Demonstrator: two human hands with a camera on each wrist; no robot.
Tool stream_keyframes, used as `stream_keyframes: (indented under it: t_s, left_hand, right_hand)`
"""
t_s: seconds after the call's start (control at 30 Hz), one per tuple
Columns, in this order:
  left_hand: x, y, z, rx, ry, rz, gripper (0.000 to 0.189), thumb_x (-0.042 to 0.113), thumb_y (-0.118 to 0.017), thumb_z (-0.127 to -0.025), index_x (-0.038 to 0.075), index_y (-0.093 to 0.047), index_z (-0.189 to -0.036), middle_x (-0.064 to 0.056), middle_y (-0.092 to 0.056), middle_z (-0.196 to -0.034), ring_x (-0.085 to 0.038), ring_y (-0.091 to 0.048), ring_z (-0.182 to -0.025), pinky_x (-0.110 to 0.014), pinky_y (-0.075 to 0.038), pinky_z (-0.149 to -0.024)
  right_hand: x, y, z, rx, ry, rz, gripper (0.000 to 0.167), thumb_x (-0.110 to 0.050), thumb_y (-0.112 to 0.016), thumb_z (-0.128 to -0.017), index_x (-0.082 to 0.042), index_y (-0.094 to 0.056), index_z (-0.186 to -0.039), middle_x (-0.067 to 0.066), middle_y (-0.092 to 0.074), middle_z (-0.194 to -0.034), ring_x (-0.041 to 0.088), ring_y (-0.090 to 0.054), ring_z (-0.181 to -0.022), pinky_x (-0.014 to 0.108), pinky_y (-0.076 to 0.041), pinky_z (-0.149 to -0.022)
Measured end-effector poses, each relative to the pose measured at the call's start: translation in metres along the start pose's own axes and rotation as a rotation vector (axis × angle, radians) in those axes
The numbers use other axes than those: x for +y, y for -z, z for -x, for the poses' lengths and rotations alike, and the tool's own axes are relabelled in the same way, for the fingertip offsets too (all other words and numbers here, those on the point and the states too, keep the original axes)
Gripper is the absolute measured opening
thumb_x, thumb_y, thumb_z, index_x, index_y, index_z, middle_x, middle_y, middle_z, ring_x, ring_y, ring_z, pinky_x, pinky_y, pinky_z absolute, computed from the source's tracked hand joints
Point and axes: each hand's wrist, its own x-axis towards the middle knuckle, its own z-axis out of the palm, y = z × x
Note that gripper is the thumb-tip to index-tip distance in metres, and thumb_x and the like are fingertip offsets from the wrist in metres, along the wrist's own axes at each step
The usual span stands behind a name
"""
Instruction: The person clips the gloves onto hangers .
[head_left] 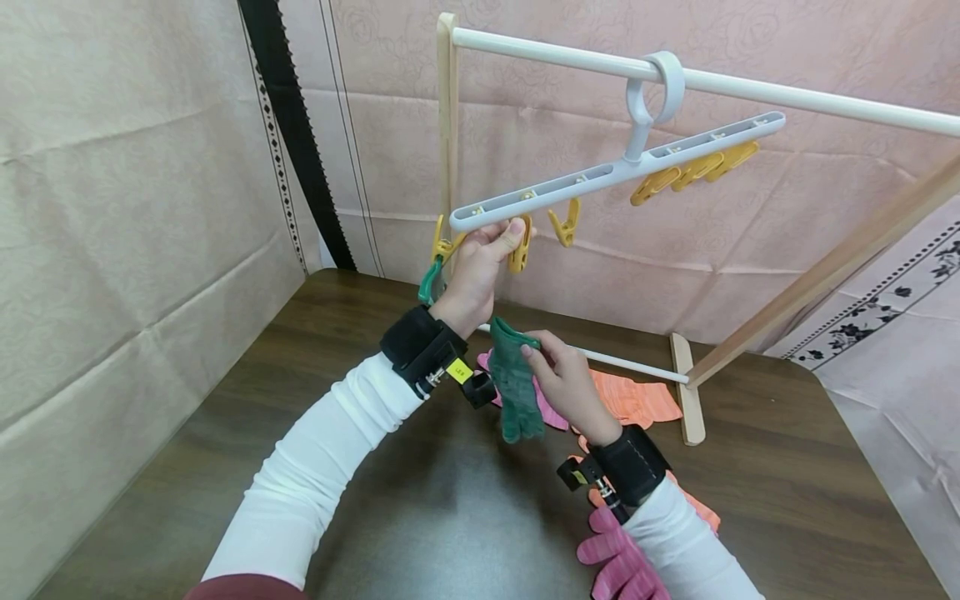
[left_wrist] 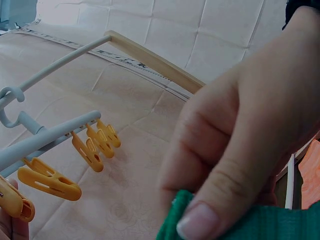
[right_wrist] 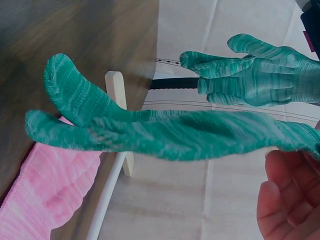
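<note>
My left hand (head_left: pixel 474 271) is raised under the left end of a light-blue hanger (head_left: pixel 555 190), pinching a yellow clothespin (left_wrist: pixel 16 204). Below it, my right hand (head_left: pixel 566 379) holds a green knitted glove (head_left: pixel 517 392) by the cuff, with its fingers hanging down. In the right wrist view this glove (right_wrist: pixel 190 134) stretches across the frame near the curled fingers (right_wrist: pixel 290 192). Another green glove (right_wrist: pixel 250 75) hangs from the clothespin (head_left: pixel 442 243) at the hanger's left end; in the head view my left hand partly hides it.
The hanger hooks over the white bar (head_left: pixel 555 57) of a wooden-sided rack (head_left: pixel 817 275). Several more yellow clothespins (head_left: pixel 697 168) hang from it. On the dark table (head_left: pixel 420 508) lie orange gloves (head_left: pixel 637 398) and pink gloves (head_left: pixel 622 558), partly covered by my right arm and the green glove.
</note>
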Motion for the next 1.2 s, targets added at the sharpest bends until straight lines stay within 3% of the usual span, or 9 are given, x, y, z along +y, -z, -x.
stream_keyframes:
  t_s: [0.2,0.4,0.63,0.7,0.97,1.2]
  left_hand:
    - [0.000,0.000,0.001,-0.003,-0.001,0.002,0.019,0.015,-0.049,-0.090,0.000,-0.056,-0.100,-0.005,-0.064,-0.087,-0.009,-0.051,-0.092,-0.031,-0.029,-0.092]
    - [0.001,0.000,0.000,0.006,0.002,0.016,0.020,0.014,-0.050,-0.090,-0.001,-0.057,-0.100,0.001,-0.064,-0.081,-0.008,-0.051,-0.092,-0.030,-0.029,-0.093]
    - [0.002,-0.001,0.000,0.008,0.007,0.020,0.021,0.013,-0.049,-0.090,-0.003,-0.056,-0.101,0.005,-0.063,-0.077,-0.008,-0.050,-0.092,-0.031,-0.028,-0.095]
    - [0.002,-0.001,0.000,0.008,0.009,0.016,0.022,0.014,-0.049,-0.090,-0.003,-0.056,-0.102,0.004,-0.063,-0.077,-0.008,-0.051,-0.092,-0.031,-0.028,-0.094]
    - [0.002,0.000,0.000,-0.005,0.005,0.019,0.021,0.013,-0.048,-0.090,-0.003,-0.056,-0.100,0.003,-0.062,-0.078,-0.008,-0.051,-0.089,-0.029,-0.031,-0.092]
    - [0.002,0.002,-0.001,-0.011,0.004,0.015,0.019,0.013,-0.048,-0.090,-0.003,-0.056,-0.098,0.005,-0.062,-0.076,-0.007,-0.050,-0.088,-0.028,-0.032,-0.088]
  right_hand:
    - [-0.006,0.001,-0.003,0.064,-0.004,-0.046,0.019,-0.008,-0.047,-0.090,0.000,-0.057,-0.105,0.010,-0.050,-0.071,0.014,-0.044,-0.062,0.020,-0.037,-0.053]
    - [-0.034,0.006,-0.004,0.114,0.026,-0.063,0.017,0.001,-0.046,-0.089,0.007,-0.055,-0.102,0.014,-0.050,-0.074,0.011,-0.042,-0.063,0.019,-0.036,-0.055]
    - [-0.030,0.005,-0.008,0.139,0.013,-0.107,0.019,-0.003,-0.044,-0.091,0.006,-0.055,-0.104,0.016,-0.054,-0.082,0.013,-0.044,-0.068,0.018,-0.037,-0.059]
    - [-0.038,0.006,-0.008,0.147,0.005,-0.119,0.019,0.001,-0.044,-0.090,0.009,-0.054,-0.103,0.019,-0.053,-0.083,0.012,-0.044,-0.068,0.018,-0.037,-0.059]
    - [-0.014,0.002,-0.015,0.171,0.004,-0.162,0.022,-0.011,-0.045,-0.092,0.001,-0.056,-0.106,0.014,-0.056,-0.084,0.013,-0.046,-0.069,0.019,-0.039,-0.060]
    - [-0.028,0.003,-0.017,0.186,-0.027,-0.172,0.022,-0.007,-0.044,-0.092,0.006,-0.054,-0.105,0.018,-0.057,-0.086,0.016,-0.050,-0.070,0.016,-0.042,-0.062]
